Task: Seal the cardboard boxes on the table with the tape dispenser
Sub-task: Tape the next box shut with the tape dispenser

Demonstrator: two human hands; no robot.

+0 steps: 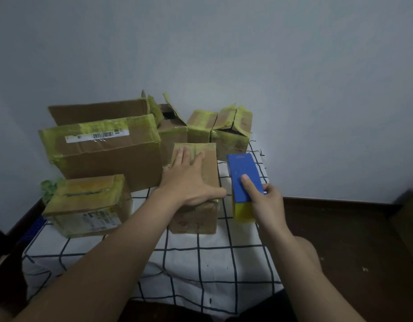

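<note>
Centrally, on the checked tablecloth (200,263), I noted the large cardboard box (107,156) at rear left and the small box (197,217) in the middle. My left hand (189,182) lay flat on its top, fingers spread. My right hand (268,205) gripped the blue tape dispenser (241,166), just right of that box.

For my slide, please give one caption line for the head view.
Left hand presses on a cardboard box while right hand grips the blue tape dispenser beside it.
</note>
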